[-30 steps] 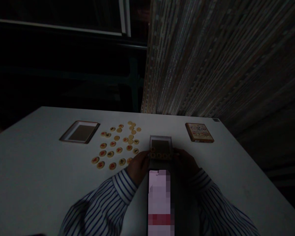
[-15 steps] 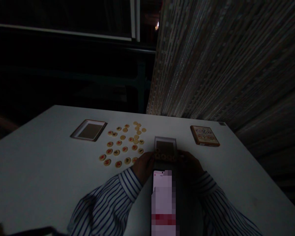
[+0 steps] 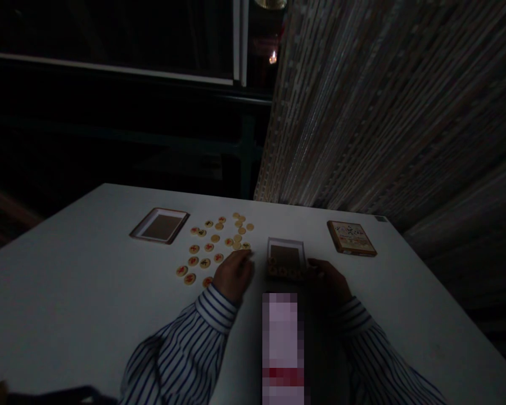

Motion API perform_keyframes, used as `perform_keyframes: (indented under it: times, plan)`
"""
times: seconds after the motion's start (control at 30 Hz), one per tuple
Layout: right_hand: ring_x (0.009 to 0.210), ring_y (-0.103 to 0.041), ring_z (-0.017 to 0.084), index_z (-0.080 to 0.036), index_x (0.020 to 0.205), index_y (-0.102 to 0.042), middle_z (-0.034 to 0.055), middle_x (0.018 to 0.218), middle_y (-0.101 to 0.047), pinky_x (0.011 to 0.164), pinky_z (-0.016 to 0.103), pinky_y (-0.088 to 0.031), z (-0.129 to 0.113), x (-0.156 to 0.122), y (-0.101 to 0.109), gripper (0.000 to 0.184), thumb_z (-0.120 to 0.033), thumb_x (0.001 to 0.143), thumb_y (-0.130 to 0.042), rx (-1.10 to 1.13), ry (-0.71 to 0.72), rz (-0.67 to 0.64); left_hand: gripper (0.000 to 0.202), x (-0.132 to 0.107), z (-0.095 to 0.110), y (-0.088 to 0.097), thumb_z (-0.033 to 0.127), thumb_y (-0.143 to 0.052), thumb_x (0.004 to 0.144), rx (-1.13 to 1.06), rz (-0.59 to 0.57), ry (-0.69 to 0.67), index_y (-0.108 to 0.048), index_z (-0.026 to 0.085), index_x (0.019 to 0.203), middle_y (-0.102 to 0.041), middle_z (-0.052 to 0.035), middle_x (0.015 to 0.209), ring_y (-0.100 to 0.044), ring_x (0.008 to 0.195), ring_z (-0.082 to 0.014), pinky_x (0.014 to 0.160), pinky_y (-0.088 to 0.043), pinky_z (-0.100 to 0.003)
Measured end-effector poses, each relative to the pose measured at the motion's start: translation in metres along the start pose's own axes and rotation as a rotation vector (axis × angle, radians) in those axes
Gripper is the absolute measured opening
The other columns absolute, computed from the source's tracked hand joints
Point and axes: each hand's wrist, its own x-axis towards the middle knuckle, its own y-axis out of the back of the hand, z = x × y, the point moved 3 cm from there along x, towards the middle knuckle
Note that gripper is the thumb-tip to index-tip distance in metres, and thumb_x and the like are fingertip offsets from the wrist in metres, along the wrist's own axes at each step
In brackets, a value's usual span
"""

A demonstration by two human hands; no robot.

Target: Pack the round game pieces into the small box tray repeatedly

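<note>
A small open box point(image 3: 285, 243) sits in front of me, with several round xiangqi pieces point(image 3: 282, 270) lined up along its near side. At the box's right edge is my right hand point(image 3: 329, 279), its fingers gripping the corner there. My left hand point(image 3: 235, 275) is apart from the box, over the near right part of the loose xiangqi pieces point(image 3: 204, 262). Its fingers are bent and dim, and I cannot see whether a piece is between them. Some loose pieces show red or black characters; others show plain faces.
An upturned box lid point(image 3: 137, 239) lies on the left of the white table point(image 3: 88, 292). A closed printed box point(image 3: 351, 238) lies on the right. A lit phone point(image 3: 280, 337), blurred out, is nearest me. A string curtain point(image 3: 362, 101) hangs behind the table's right side.
My left hand has left the box's left edge and moved left over the loose pieces. My right hand stays at the box. The view has shifted slightly.
</note>
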Motion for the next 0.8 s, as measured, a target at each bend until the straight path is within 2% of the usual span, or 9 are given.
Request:
perform_keyframes:
  times: [0.2,0.37,0.57,0.73,0.8]
  plan:
    - [0.079,-0.059,0.019,-0.016,0.096,-0.058,0.0090,0.089,-0.064,0.068,0.033,-0.050,-0.010,0.007,0.006,0.027,-0.031,0.078,-0.045,-0.077,0.197,0.034,0.027,0.006,-0.016,0.011,0.024,-0.050,0.075,0.135,0.059,-0.028,-0.057,0.015,0.099,-0.062,-0.0093,0.101,-0.055,0.097,-0.0202,0.088,-0.044,-0.037]
    - [0.088,-0.058,0.021,-0.017,0.094,-0.060,0.0103,0.094,-0.064,0.076,0.036,-0.049,-0.036,0.017,0.009,0.025,-0.028,0.077,-0.047,-0.085,0.339,0.071,0.027,0.006,-0.021,0.009,0.028,-0.052,0.075,0.196,0.067,-0.069,-0.058,0.016,0.097,-0.060,-0.0098,0.103,-0.053,0.099,-0.0220,0.088,-0.043,-0.040]
    - [0.090,-0.056,0.020,-0.018,0.095,-0.062,0.0096,0.098,-0.063,0.078,0.035,-0.047,-0.073,0.021,-0.002,0.024,-0.026,0.079,-0.046,-0.131,0.312,0.084,0.026,0.003,-0.022,0.002,0.031,-0.052,0.074,0.283,0.025,-0.111,-0.061,0.016,0.094,-0.057,-0.0115,0.106,-0.050,0.100,-0.0236,0.088,-0.043,-0.041]
    - [0.090,-0.056,0.019,-0.020,0.100,-0.062,0.0088,0.099,-0.062,0.078,0.033,-0.046,-0.068,0.012,-0.026,0.025,-0.026,0.080,-0.048,-0.152,0.416,0.029,0.023,0.003,-0.024,-0.003,0.029,-0.053,0.073,0.332,-0.025,-0.116,-0.061,0.017,0.091,-0.056,-0.0117,0.106,-0.050,0.100,-0.0247,0.087,-0.043,-0.042]
    - [0.089,-0.057,0.019,-0.019,0.096,-0.063,0.0090,0.097,-0.063,0.077,0.034,-0.046,-0.061,0.009,-0.030,0.023,-0.026,0.080,-0.049,-0.155,0.448,0.061,0.023,0.003,-0.025,-0.005,0.029,-0.052,0.073,0.341,-0.055,-0.123,-0.061,0.018,0.092,-0.056,-0.0111,0.107,-0.050,0.101,-0.0250,0.087,-0.042,-0.044]
